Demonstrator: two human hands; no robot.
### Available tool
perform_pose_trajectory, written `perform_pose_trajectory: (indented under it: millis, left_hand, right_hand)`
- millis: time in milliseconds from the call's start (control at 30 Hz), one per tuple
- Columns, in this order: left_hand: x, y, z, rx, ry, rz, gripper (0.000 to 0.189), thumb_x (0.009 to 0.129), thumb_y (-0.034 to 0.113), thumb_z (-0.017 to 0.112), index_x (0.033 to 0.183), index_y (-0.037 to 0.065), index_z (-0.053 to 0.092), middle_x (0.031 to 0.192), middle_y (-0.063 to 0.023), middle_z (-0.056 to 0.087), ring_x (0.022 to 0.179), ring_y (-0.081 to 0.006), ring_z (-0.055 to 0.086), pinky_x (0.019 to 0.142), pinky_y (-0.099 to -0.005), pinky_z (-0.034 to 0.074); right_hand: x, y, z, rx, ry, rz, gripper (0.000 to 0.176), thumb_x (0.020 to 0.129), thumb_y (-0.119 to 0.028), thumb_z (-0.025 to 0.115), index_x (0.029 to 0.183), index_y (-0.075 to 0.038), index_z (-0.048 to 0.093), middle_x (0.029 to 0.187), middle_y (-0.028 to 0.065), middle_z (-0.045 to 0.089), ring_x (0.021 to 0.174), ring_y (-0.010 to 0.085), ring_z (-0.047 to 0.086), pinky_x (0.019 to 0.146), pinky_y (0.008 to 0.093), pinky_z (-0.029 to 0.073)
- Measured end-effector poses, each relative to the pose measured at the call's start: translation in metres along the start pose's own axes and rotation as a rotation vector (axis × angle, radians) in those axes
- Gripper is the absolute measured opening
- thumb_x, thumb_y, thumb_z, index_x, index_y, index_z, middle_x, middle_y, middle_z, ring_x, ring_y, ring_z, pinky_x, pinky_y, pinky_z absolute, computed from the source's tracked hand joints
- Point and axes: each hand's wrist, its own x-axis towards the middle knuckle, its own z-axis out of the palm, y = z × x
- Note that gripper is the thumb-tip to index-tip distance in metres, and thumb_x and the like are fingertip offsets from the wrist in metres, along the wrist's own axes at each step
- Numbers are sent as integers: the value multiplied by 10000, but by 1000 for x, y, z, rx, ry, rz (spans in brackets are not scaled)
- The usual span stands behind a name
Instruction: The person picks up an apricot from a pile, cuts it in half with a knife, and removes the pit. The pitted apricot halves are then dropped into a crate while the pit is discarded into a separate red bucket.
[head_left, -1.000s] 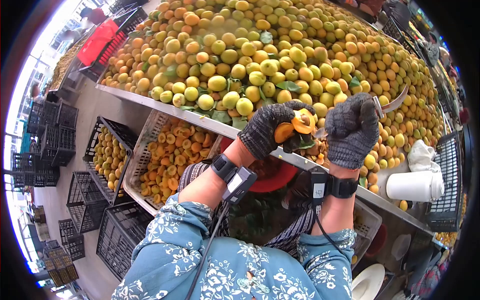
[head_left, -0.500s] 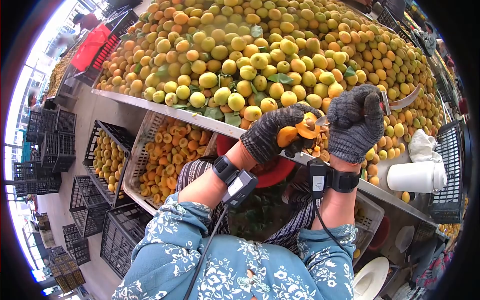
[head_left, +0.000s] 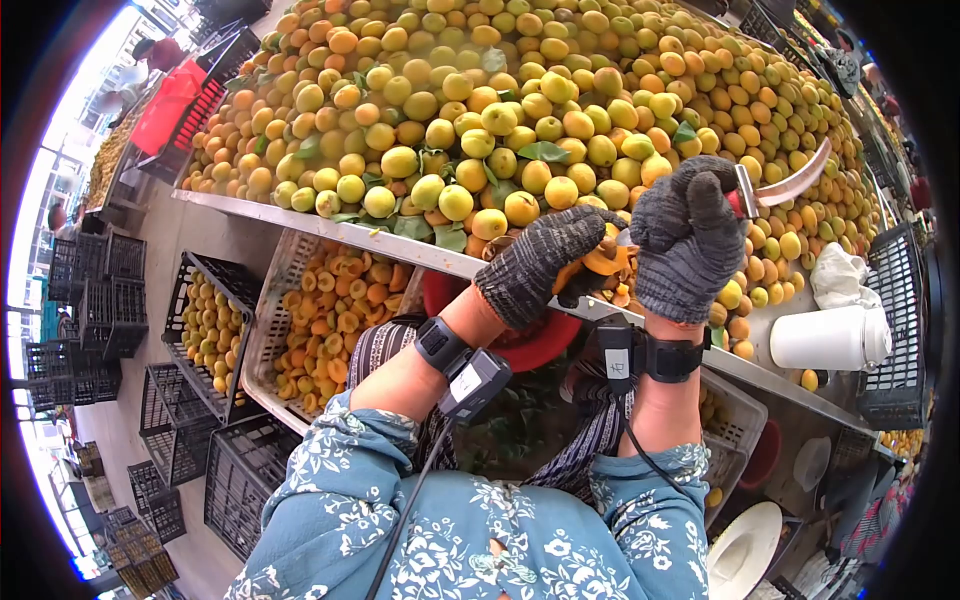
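My left hand (head_left: 545,262), in a dark grey knitted glove, is closed around a halved apricot (head_left: 606,258) with orange flesh, largely covered by the fingers. Close against it, my gloved right hand (head_left: 685,235) grips a curved knife (head_left: 795,185) by its red handle. The blade sticks out to the right, away from the fruit. A small metal tip (head_left: 625,238) shows on the left side of the right hand, beside the apricot; whether it touches the flesh is hard to see. Both hands are over the metal table edge (head_left: 440,256).
A large heap of whole apricots (head_left: 560,120) covers the table. Below left stands a crate of halved apricots (head_left: 262,345); a red basin (head_left: 535,345) lies under my hands. A white canister (head_left: 825,338) is at right. Black crates (head_left: 250,480) stand on the floor.
My right hand has shifted slightly left and turned, swinging the curved blade upward. My left hand has rolled over the apricot, so less of its cut face and pit shows.
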Motion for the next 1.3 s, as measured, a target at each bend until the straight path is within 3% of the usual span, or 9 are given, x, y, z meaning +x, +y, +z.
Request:
perform_pose_trajectory:
  millis: [133,233,267,300,667,900,967,1267,1300]
  left_hand:
    - [-4,-14,0,133,40,93,418,841,4,597,1251,3,518,1250,-171,568,1149,-309,561,986,-392,433]
    - [8,1,4,-691,67,-642,261,951,98,501,1188,-2,546,959,-75,608,839,-162,625,703,-279,522]
    - [7,-7,17,-184,150,-180,268,980,237,478,1130,36,573,861,-33,593,700,-102,587,553,-224,467]
    - [18,23,5,-753,117,-709,286,971,299,491,1114,65,573,848,-19,602,668,-78,569,528,-203,433]
    - [20,29,14,-636,182,-814,326,960,252,524,1231,70,529,1090,-59,595,995,-130,565,882,-281,461]
    - [21,8,21,-525,244,-487,275,930,153,563,1184,47,564,1083,-54,591,1021,-134,541,905,-291,445]
    - [11,-16,14,414,189,83,326,881,52,595,1204,33,556,1096,-89,600,1047,-176,563,929,-311,447]
    - [5,-7,3,-179,234,-245,449,848,-62,596,1273,68,535,1150,-97,600,1063,-193,578,923,-302,472]
    - [5,-6,2,-464,222,-413,450,844,-62,599,1270,68,538,1164,-94,600,1068,-186,577,922,-300,473]
  right_hand:
    - [-3,9,9,-106,87,14,168,757,-146,767,838,-66,643,574,-44,506,434,57,434,405,195,316]
    - [-3,12,9,-101,147,59,163,745,-125,779,830,-77,648,607,-52,526,454,48,438,416,193,319]
    - [0,16,6,-85,154,40,166,745,-122,777,838,-76,648,609,-49,532,446,51,437,411,193,323]
    - [1,18,4,-68,160,19,169,745,-118,776,845,-75,647,611,-46,537,438,54,436,407,193,327]
    - [9,29,-22,362,249,250,198,868,-217,649,771,-123,505,507,-48,368,371,116,357,343,273,276]
    - [13,38,-40,632,131,291,289,904,-316,611,708,-154,474,513,-79,281,427,94,278,453,262,272]
    - [16,34,-41,612,188,327,283,901,-295,621,704,-154,474,522,-75,284,432,94,274,459,262,280]
    - [10,8,-2,-487,90,247,129,835,-150,700,914,-51,679,617,-47,552,417,26,399,372,170,258]
    - [11,11,-6,-626,-73,238,197,779,-161,748,921,-37,691,746,19,646,658,67,565,595,218,459]
